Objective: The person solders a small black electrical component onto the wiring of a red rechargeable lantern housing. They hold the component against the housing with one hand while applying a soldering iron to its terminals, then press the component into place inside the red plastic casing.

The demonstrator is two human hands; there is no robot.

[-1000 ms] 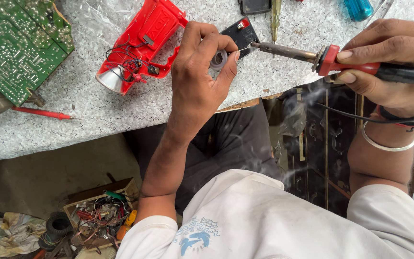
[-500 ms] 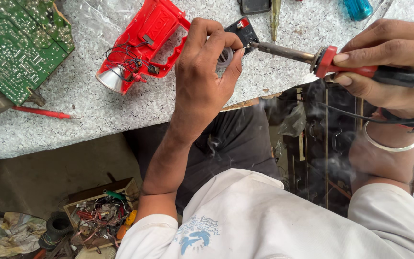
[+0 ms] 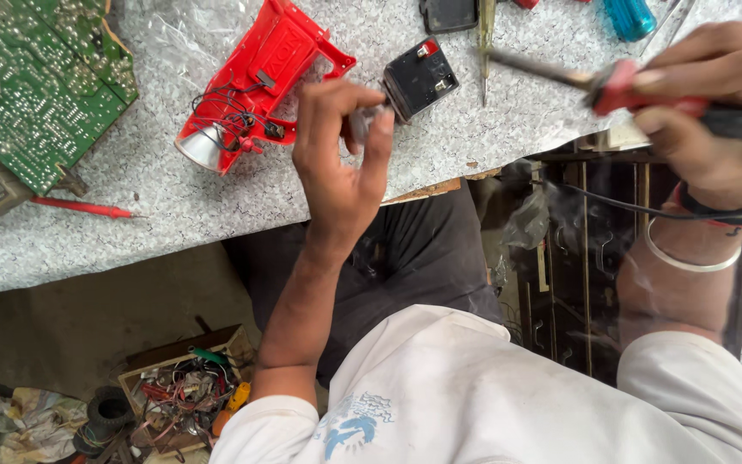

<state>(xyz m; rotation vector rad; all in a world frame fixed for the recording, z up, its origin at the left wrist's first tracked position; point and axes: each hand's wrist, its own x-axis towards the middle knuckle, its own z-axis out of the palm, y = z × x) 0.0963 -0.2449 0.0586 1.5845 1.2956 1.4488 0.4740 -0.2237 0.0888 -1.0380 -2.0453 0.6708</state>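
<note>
Lifted clear of the black battery [image 3: 420, 79] since half a second ago, the soldering iron [image 3: 646, 90] is kept clenched in the right hand [image 3: 714, 94]; the left hand [image 3: 341, 146], grip loosened, pinches something unclear beside the battery on the table [image 3: 216, 206]; the red torch housing [image 3: 255, 82] beyond lies open, unassembled

Red torch shell [image 3: 264, 77], black battery [image 3: 420, 79], green circuit board [image 3: 36, 82], speckled grey worktop [image 3: 216, 206]
</note>
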